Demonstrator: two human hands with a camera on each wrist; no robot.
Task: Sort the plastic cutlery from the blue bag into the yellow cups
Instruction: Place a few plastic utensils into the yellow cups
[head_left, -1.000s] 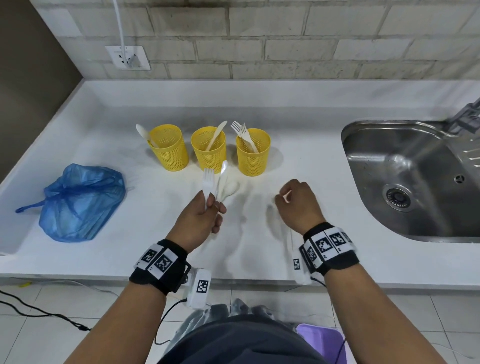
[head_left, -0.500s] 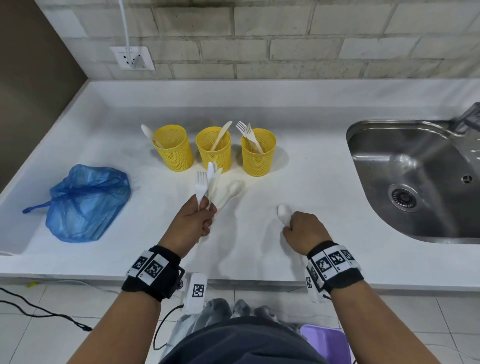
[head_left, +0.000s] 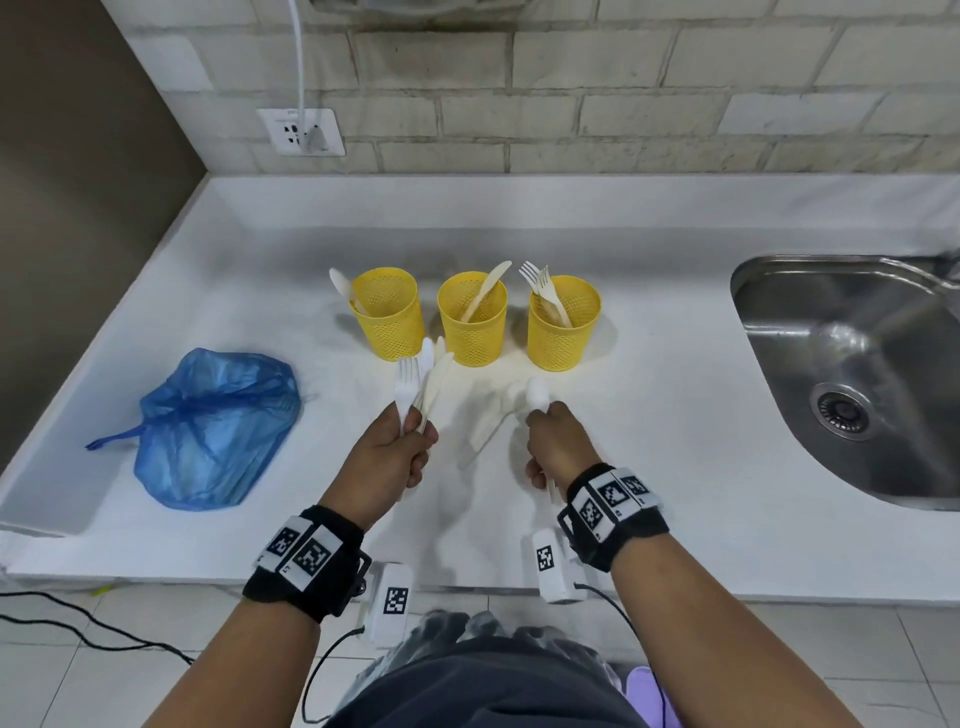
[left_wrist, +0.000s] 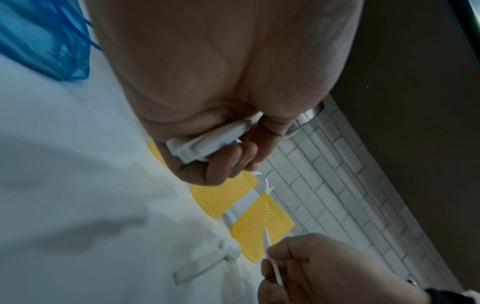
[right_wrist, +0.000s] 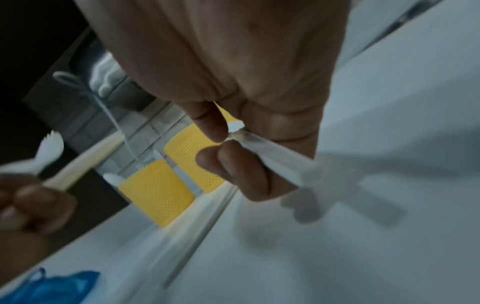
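Three yellow mesh cups stand in a row: the left cup (head_left: 388, 317) holds a spoon, the middle cup (head_left: 471, 322) a knife, the right cup (head_left: 563, 327) two forks. My left hand (head_left: 402, 447) grips a bundle of white cutlery (head_left: 422, 382), a fork and knives, just in front of the left and middle cups. My right hand (head_left: 553, 441) holds a white spoon (head_left: 537, 394) by its handle, bowl pointing towards the cups. Another pale spoon (head_left: 496, 423) lies on the counter between my hands. The blue bag (head_left: 218, 431) lies at the left.
A steel sink (head_left: 857, 374) is set into the white counter (head_left: 665, 467) at the right. A wall socket (head_left: 306, 132) with a white cable is behind the cups. The counter's front edge runs just below my wrists.
My right hand has taken the white spoon off the counter and now holds it raised, nearer the cups. My left hand keeps its bundle in about the same place.
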